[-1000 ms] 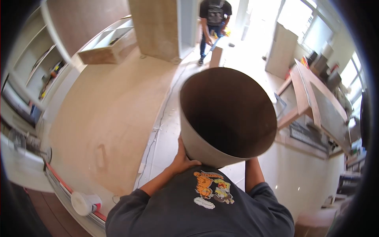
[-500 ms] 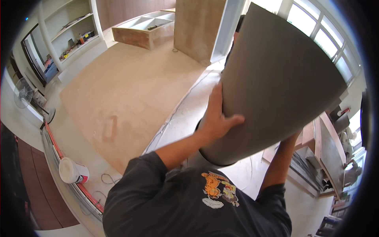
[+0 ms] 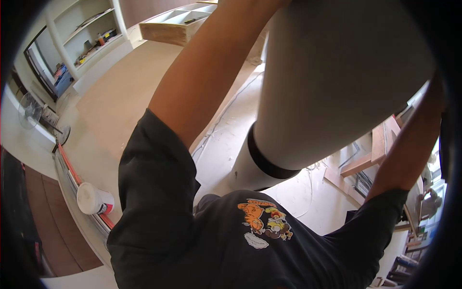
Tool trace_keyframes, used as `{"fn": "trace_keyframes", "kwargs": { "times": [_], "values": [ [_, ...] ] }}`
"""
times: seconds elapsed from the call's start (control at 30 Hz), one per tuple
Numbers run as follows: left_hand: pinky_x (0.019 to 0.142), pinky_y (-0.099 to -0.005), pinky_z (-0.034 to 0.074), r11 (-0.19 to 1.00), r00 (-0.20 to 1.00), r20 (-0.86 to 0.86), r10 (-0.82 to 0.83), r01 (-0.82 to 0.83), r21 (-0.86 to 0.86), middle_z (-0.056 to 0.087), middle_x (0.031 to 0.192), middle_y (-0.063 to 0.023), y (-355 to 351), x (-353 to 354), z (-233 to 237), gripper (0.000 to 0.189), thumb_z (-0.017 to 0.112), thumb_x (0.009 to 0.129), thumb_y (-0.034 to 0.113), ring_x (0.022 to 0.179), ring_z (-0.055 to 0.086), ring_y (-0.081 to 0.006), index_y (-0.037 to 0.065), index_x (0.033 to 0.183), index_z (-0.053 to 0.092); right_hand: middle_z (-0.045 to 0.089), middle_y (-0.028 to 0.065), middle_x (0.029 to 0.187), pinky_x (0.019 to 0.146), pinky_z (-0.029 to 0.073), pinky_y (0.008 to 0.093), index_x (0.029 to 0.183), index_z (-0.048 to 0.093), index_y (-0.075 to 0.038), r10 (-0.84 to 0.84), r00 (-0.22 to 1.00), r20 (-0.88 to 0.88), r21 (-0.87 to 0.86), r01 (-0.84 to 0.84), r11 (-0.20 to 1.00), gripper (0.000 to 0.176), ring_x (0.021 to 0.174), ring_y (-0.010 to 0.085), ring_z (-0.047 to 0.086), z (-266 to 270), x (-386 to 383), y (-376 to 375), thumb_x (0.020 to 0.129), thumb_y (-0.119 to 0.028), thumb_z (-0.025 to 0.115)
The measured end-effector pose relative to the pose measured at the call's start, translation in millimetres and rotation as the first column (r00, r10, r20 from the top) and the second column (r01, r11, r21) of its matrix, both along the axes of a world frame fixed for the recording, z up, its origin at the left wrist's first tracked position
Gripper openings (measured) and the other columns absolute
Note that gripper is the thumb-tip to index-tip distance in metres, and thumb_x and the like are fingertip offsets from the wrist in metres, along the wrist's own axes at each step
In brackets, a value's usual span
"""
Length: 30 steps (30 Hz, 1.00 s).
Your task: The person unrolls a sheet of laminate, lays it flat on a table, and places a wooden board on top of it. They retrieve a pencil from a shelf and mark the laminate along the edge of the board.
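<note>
A large, smooth grey sheet (image 3: 337,86), curled into a wide tube, stands tilted before me and runs out of view at the top. Around its lower part is a dark band or edge (image 3: 269,161), with a pale curved surface (image 3: 245,168) below it. My left hand (image 3: 276,4) is raised at the top edge of the view, against the sheet's left side; its fingers are cut off. On the far side, my right forearm (image 3: 409,139) reaches up along the sheet's right edge. The sheet and the dark rim of the view hide my right hand.
A broad brown board (image 3: 120,91) lies on the floor at left, with a cable (image 3: 216,125) along its edge. A white bucket (image 3: 94,198) and a fan (image 3: 31,111) stand farther left. Behind are a wooden box frame (image 3: 166,32) and shelves; wood pieces (image 3: 344,185) lie at right.
Both arms have risen, and the curled sheet has come up and closer. My left hand has moved from the sheet's lower side to the top of the view. More pale surface shows underneath.
</note>
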State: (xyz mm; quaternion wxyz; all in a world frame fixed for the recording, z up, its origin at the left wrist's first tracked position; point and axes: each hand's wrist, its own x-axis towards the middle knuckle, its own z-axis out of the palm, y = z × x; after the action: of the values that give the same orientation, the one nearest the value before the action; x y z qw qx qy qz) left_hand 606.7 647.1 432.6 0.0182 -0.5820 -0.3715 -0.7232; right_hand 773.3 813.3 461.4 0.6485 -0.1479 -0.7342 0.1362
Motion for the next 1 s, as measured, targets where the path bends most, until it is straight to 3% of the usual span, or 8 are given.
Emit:
{"fn": "trace_keyframes", "kwargs": {
  "times": [0.17,0.27,0.37,0.43,0.67,0.7,0.83,1.0],
  "values": [
    [0.114,-0.0565,0.024,0.923,0.959,-0.272,-0.084,0.177,0.341,0.024,0.149,-0.0346,-35,-87,-8,0.121,0.020,0.080,0.088,0.139,0.026,-0.0456,-0.010,0.149,0.009,0.063,0.0220,0.118,0.093,0.049,0.0419,0.134,0.052,0.000,-0.100,0.971,0.215,0.203,0.055,0.978,0.077,0.107,0.0330,0.063,11,-82,-125,0.092,-0.063,0.042],
    [0.115,-0.0590,0.019,0.953,0.978,0.034,-0.207,0.194,0.232,0.009,0.154,-0.0324,-44,-160,-38,0.117,0.015,0.080,0.089,0.145,0.009,-0.0419,-0.002,0.152,0.005,0.063,0.0228,0.118,0.094,0.048,0.0429,0.134,0.053,-0.001,-0.107,0.947,0.305,0.275,0.020,0.961,0.079,0.108,0.0339,0.063,15,-137,-196,0.091,-0.066,0.042],
    [0.112,-0.0412,0.031,0.872,0.818,0.330,-0.471,0.377,0.312,0.034,0.150,-0.0127,-84,-232,-100,0.099,0.041,0.083,0.082,0.136,0.033,-0.0297,0.008,0.149,0.028,0.063,0.0235,0.119,0.096,0.047,0.0439,0.134,0.054,-0.001,-0.097,0.913,0.395,0.312,-0.034,0.949,0.082,0.109,0.0349,0.063,16,-200,-260,0.090,-0.069,0.041],
    [0.111,-0.0410,0.032,0.892,0.751,0.485,-0.448,0.344,0.292,0.032,0.152,-0.0044,-140,-252,-132,0.102,0.031,0.078,0.089,0.137,0.032,-0.0276,0.017,0.150,0.028,0.063,0.0240,0.119,0.097,0.046,0.0445,0.133,0.054,-0.001,-0.073,0.884,0.461,0.311,-0.084,0.947,0.083,0.109,0.0355,0.063,15,-248,-297,0.089,-0.071,0.040],
    [0.113,-0.0418,0.031,0.945,0.471,0.824,-0.315,0.072,0.320,0.027,0.155,-0.0021,-256,-329,-254,0.094,0.024,0.083,0.086,0.140,0.028,-0.0268,0.022,0.152,0.024,0.058,0.0337,0.123,0.103,0.041,0.0446,0.131,0.052,0.008,0.184,0.573,0.799,0.007,-0.315,0.949,0.097,0.118,0.0444,0.055,-27,-442,-348,0.084,-0.077,0.043],
    [0.113,-0.0422,0.032,0.948,0.430,0.850,-0.306,0.053,0.314,0.027,0.155,-0.0020,-265,-336,-274,0.093,0.025,0.084,0.085,0.140,0.029,-0.0272,0.022,0.152,0.025,0.062,0.0218,0.123,0.093,0.050,0.0401,0.137,0.047,0.003,0.331,0.380,0.864,-0.186,-0.369,0.910,0.090,0.112,0.0313,0.063,-37,-450,-362,0.086,-0.071,0.049],
    [0.106,-0.0428,0.041,0.956,0.223,0.939,-0.260,-0.077,0.283,0.042,0.142,-0.0018,-294,-353,-326,0.079,0.037,0.087,0.078,0.131,0.042,-0.0257,0.020,0.141,0.039,0.060,0.0188,0.130,0.100,0.045,0.0436,0.137,0.050,-0.002,0.206,0.360,0.910,-0.105,-0.280,0.954,0.105,0.123,0.0339,0.056,-120,-546,-370,0.073,-0.085,0.047],
    [0.108,-0.0431,0.040,0.970,0.292,0.932,-0.213,-0.055,0.238,0.041,0.144,-0.0025,-325,-396,-412,0.083,0.038,0.086,0.078,0.132,0.041,-0.0258,0.017,0.143,0.037,0.058,0.0182,0.132,0.101,0.043,0.0453,0.135,0.052,-0.004,0.371,0.232,0.899,-0.313,-0.253,0.916,0.098,0.123,0.0335,0.055,-200,-608,-385,0.074,-0.081,0.052]
  ]
}}
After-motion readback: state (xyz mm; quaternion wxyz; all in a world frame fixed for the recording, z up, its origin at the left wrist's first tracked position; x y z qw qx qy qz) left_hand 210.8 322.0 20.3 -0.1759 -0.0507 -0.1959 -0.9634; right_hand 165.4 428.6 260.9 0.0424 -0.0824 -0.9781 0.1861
